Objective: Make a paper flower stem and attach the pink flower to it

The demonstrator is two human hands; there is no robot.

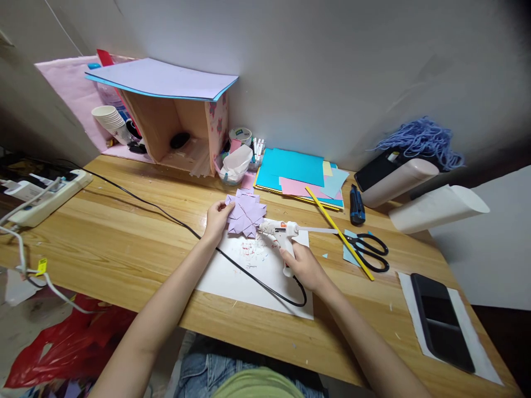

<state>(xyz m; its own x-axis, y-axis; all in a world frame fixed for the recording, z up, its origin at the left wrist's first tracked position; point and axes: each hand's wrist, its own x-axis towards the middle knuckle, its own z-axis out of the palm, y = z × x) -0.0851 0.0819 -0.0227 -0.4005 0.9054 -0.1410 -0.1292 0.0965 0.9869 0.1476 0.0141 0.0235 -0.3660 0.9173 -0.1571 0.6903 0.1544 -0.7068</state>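
My left hand [217, 220] pinches the left edge of a folded purple paper flower [246, 213]. In my right hand [305, 264] is a white hot glue gun [284, 232], its nozzle touching or very near the flower's lower right edge; which of the two I cannot tell. A clear glue stick [317, 230] sticks out of the gun's back end. Beneath both lies a white sheet of paper [265, 293] with red and dark marks. The gun's black cord [249, 272] loops across this sheet.
Right of the gun, a yellow strip [340, 234] lies across black-handled scissors [373, 251]. Coloured paper [290, 166], a utility knife [357, 205] and a paper roll [440, 209] lie behind. A phone [442, 320] rests at right, a power strip [53, 199] at left, a cardboard box [166, 127] at back.
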